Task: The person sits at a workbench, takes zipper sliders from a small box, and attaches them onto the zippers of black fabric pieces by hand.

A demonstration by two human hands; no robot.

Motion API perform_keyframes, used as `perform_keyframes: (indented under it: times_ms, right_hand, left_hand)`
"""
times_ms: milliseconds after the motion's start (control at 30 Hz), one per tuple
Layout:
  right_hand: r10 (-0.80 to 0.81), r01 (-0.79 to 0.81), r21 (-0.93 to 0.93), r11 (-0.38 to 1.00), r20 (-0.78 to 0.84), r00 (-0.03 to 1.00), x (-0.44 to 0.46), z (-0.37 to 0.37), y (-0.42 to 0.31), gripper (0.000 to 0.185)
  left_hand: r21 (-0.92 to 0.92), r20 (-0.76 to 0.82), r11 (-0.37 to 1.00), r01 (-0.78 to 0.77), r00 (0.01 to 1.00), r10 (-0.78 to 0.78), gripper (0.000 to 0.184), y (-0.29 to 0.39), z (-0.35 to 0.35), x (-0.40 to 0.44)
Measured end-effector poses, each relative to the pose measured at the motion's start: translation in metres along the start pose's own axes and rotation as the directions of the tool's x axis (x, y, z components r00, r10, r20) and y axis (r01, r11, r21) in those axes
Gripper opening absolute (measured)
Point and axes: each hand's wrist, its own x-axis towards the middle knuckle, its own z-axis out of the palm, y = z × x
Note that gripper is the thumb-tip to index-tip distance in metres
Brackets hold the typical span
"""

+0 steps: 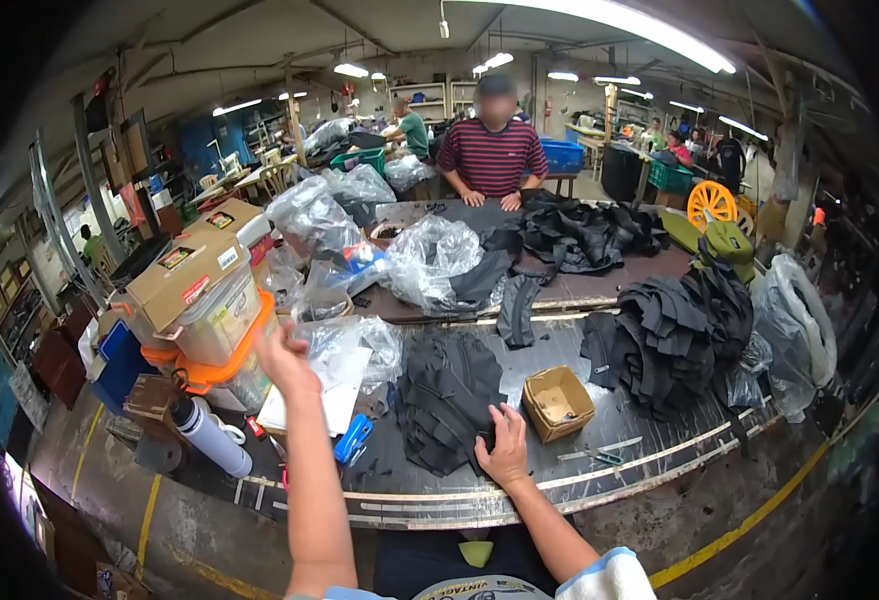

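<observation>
My left hand [289,362] is raised over the left side of the table, in front of the clear bins with orange lids [221,335]. Its fingers are apart and slightly blurred, and nothing shows in them. Beside the right edge of a pile of black fabric pieces with zippers [447,400], my right hand [505,446] rests with bent, spread fingers. Its fingertips touch the pile's edge or the table there; I cannot tell which. A small open cardboard box [558,402] stands just right of that hand.
White papers [304,405], a blue stapler [353,438] and a bottle [211,437] lie or stand at left. Another black fabric heap [664,345] and a green-handled tool [609,458] are at right. Across the table stands a person [492,150], both hands on the far tabletop.
</observation>
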Motion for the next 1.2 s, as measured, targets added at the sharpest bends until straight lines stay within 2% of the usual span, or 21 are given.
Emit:
perform_keyframes:
  times_ms: [33,67,133,167,200,267,300,333,367,433,467,500,533,600,633,800,967,1200]
  right_hand:
    - [0.021,-0.021,-0.065,0.998,-0.003,1.000,0.002,0.001,0.000,0.057]
    - [0.046,-0.047,-0.129,0.991,-0.008,0.999,0.000,0.002,0.001,0.058]
    - [0.104,-0.105,-0.252,0.962,-0.017,0.994,-0.007,0.005,0.001,0.059]
    - [0.103,-0.106,-0.251,0.962,-0.024,0.994,-0.007,0.006,-0.001,0.059]
    - [0.083,-0.084,-0.201,0.976,-0.011,0.996,-0.006,0.004,-0.002,0.056]
    - [0.039,-0.036,-0.105,0.994,0.024,0.999,-0.007,-0.003,-0.003,0.050]
    - [0.013,-0.011,-0.057,0.998,0.040,0.999,-0.005,-0.005,-0.003,0.046]
    - [0.007,-0.005,-0.062,0.998,0.042,0.999,-0.005,-0.005,-0.001,0.046]
    - [0.004,-0.001,-0.042,0.999,0.060,0.998,-0.005,-0.003,0.001,0.042]
    - [0.003,-0.003,-0.001,1.000,0.104,0.995,-0.011,0.000,0.004,0.034]
    - [0.002,-0.004,0.021,1.000,0.130,0.992,-0.014,0.001,0.005,0.030]
    - [0.000,-0.003,0.017,1.000,0.138,0.990,-0.015,0.001,0.007,0.030]
    - [0.065,-0.071,0.034,0.997,0.168,0.984,-0.015,0.000,0.009,0.027]
    - [0.193,-0.212,0.064,0.975,0.224,0.955,-0.014,0.000,0.010,0.022]
    - [0.255,-0.282,0.076,0.956,0.254,0.933,-0.014,0.000,0.010,0.019]
    - [0.309,-0.343,0.087,0.935,0.272,0.911,-0.014,0.004,0.014,0.020]
    - [0.288,-0.327,0.150,0.933,0.234,0.929,-0.013,0.005,0.013,0.021]
    - [0.315,-0.351,0.135,0.927,0.233,0.920,-0.009,0.002,0.008,0.024]
  left_hand:
    - [-0.067,0.015,0.996,-0.066,0.998,0.067,0.061,0.007,0.005,0.013]
    - [-0.062,0.094,0.993,-0.097,0.990,0.103,0.060,0.020,0.014,0.013]
    - [0.050,0.210,0.990,-0.129,0.971,0.116,0.057,0.038,0.035,-0.028]
    - [0.210,0.255,0.960,-0.187,0.958,0.131,0.055,0.031,0.032,-0.046]
    - [0.203,0.341,0.946,-0.252,0.924,0.173,0.050,0.007,0.017,-0.054]
    - [0.324,0.481,0.893,-0.314,0.867,0.130,0.043,-0.034,-0.010,-0.098]
    - [0.474,0.489,0.853,-0.220,0.871,-0.047,0.038,-0.039,-0.022,-0.128]
    - [0.558,0.546,0.752,-0.352,0.838,-0.012,0.043,-0.073,-0.046,-0.146]
    - [0.699,0.582,0.549,-0.458,0.811,-0.064,0.060,-0.080,-0.057,-0.171]
    - [0.663,0.705,0.336,-0.669,0.709,0.021,0.078,-0.132,-0.101,-0.210]
    - [0.672,0.717,0.379,-0.636,0.687,-0.119,0.085,-0.144,-0.116,-0.225]
    - [0.678,0.733,0.302,-0.671,0.649,-0.205,0.085,-0.145,-0.122,-0.236]
    - [0.694,0.712,0.208,-0.690,0.612,-0.345,0.086,-0.144,-0.129,-0.247]
    - [0.641,0.737,0.114,-0.759,0.567,-0.369,0.089,-0.141,-0.123,-0.251]
    - [0.640,0.744,0.125,-0.758,0.570,-0.350,0.091,-0.148,-0.126,-0.251]
    - [0.653,0.721,0.132,-0.745,0.559,-0.410,0.090,-0.145,-0.128,-0.248]
    - [0.655,0.707,0.098,-0.749,0.562,-0.430,0.094,-0.144,-0.126,-0.248]
    - [0.649,0.719,0.115,-0.752,0.556,-0.417,0.094,-0.139,-0.122,-0.247]
